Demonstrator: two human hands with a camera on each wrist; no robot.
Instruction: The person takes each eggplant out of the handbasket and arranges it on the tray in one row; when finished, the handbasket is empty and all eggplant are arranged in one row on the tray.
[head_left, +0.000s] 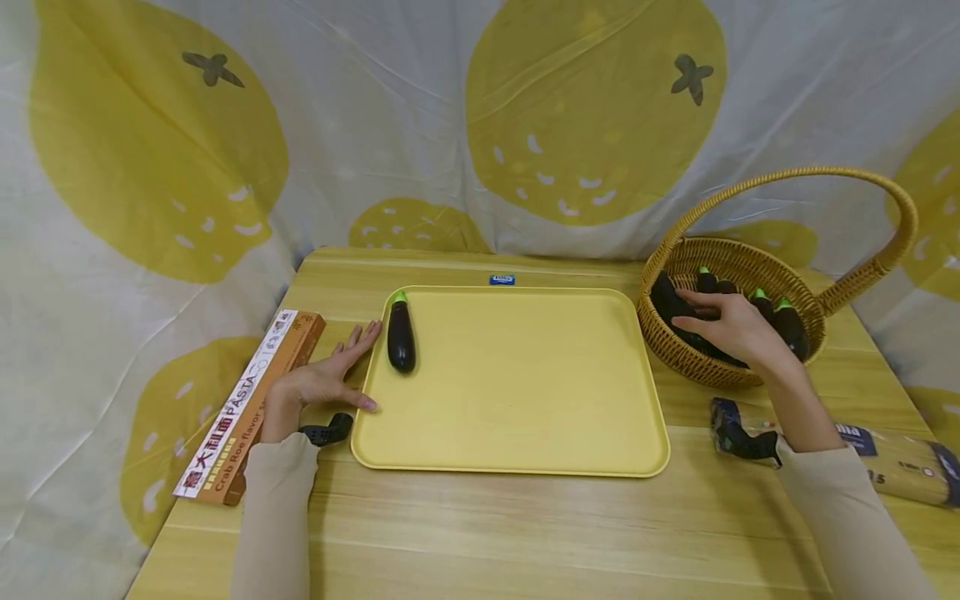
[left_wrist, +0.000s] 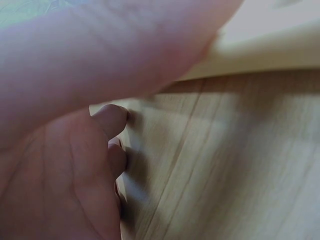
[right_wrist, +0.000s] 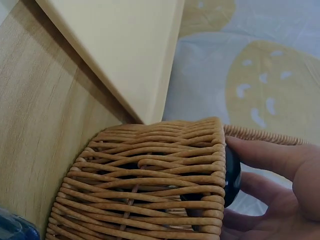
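Observation:
One dark purple eggplant (head_left: 401, 337) with a green cap lies at the left end of a yellow tray (head_left: 517, 379). My left hand (head_left: 322, 382) rests at the tray's left edge, fingers spread, thumb at the rim. In the left wrist view the thumb (left_wrist: 100, 65) fills the top, over the wood. My right hand (head_left: 731, 327) reaches into a wicker basket (head_left: 697, 360). Its thumb and fingers pinch a dark eggplant (right_wrist: 232, 175) by the basket's rim in the right wrist view. Several more eggplants (head_left: 789, 325) lie in the basket beside that hand.
The basket's tall arched handle (head_left: 795, 173) rises over the right hand. A pasta box (head_left: 251, 408) lies left of the left forearm. Packaged noodles (head_left: 900, 467) lie by the right forearm. A small blue packet (head_left: 502, 280) sits behind the tray, before a lemon-print cloth (head_left: 405, 125).

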